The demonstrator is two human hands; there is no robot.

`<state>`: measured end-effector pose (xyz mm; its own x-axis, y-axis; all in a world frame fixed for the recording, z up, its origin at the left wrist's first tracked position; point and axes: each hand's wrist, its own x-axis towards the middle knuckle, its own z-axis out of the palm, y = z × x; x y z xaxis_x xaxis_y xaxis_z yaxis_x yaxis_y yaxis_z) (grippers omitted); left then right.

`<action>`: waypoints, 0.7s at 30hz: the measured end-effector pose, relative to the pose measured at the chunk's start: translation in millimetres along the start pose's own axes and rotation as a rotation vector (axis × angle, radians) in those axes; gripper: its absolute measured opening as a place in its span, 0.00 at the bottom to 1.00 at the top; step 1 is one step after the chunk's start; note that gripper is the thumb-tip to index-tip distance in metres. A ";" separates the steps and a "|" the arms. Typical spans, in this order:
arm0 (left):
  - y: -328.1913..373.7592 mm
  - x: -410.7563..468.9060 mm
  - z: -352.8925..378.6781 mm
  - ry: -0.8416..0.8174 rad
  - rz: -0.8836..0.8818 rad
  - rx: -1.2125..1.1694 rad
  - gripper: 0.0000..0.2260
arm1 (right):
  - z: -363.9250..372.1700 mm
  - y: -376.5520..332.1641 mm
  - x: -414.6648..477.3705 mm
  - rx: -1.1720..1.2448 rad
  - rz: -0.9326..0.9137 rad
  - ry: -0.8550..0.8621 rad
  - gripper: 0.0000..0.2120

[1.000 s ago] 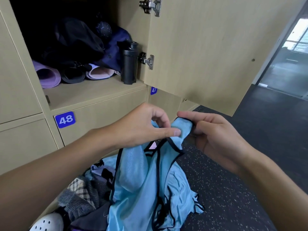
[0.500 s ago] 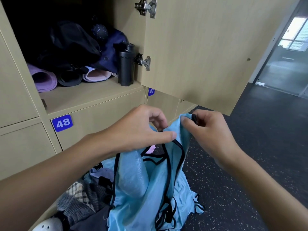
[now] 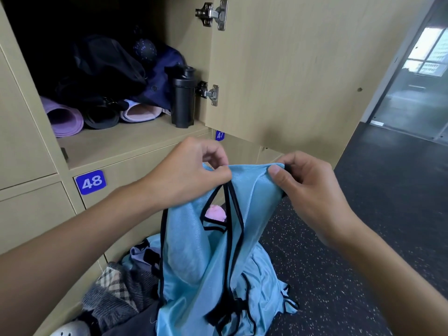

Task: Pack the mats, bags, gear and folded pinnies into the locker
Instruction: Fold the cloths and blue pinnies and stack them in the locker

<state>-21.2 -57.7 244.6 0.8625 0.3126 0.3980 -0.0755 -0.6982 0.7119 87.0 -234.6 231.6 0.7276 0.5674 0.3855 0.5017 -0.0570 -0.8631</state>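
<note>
Two pinches hold the light-blue mesh pinny with black trim by its top edge, just below the open beige wooden locker: left hand and right hand, thumb against curled fingers. Best to draw both corners level and taut, matching edges before folding.

Your left hand and right hand pinch the top edge of a light blue pinny, which hangs before you. In the open locker, rolled mats lie at the shelf's left end and a black bottle stands at its right corner.
</note>
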 end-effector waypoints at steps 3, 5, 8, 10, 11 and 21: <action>3.2 -0.1 0.1 -0.006 -0.006 0.001 0.04 | -0.8 0.1 0.8 -0.035 -0.043 0.050 0.08; 5.0 0.1 -0.9 -0.001 -0.020 -0.013 0.05 | -2.8 0.3 3.0 -0.069 -0.065 0.105 0.09; 6.8 0.5 -3.8 0.031 -0.064 -0.066 0.06 | -9.1 -0.5 6.7 -0.053 -0.075 0.205 0.10; 8.0 -0.7 -4.0 -0.007 -0.096 -0.140 0.04 | -10.1 -2.9 6.1 -0.039 -0.071 0.212 0.08; 8.4 -2.3 -2.6 -0.044 -0.109 -0.153 0.12 | -8.6 -4.4 4.5 -0.046 -0.070 0.202 0.07; 23.1 -9.3 17.2 -0.089 -0.012 -0.028 0.05 | 3.9 -14.6 -1.5 0.035 -0.085 0.169 0.10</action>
<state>-22.4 -87.8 247.4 0.9042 0.2620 0.3372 -0.0773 -0.6760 0.7328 76.8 -231.4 242.3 0.7528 0.4229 0.5045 0.5505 0.0158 -0.8347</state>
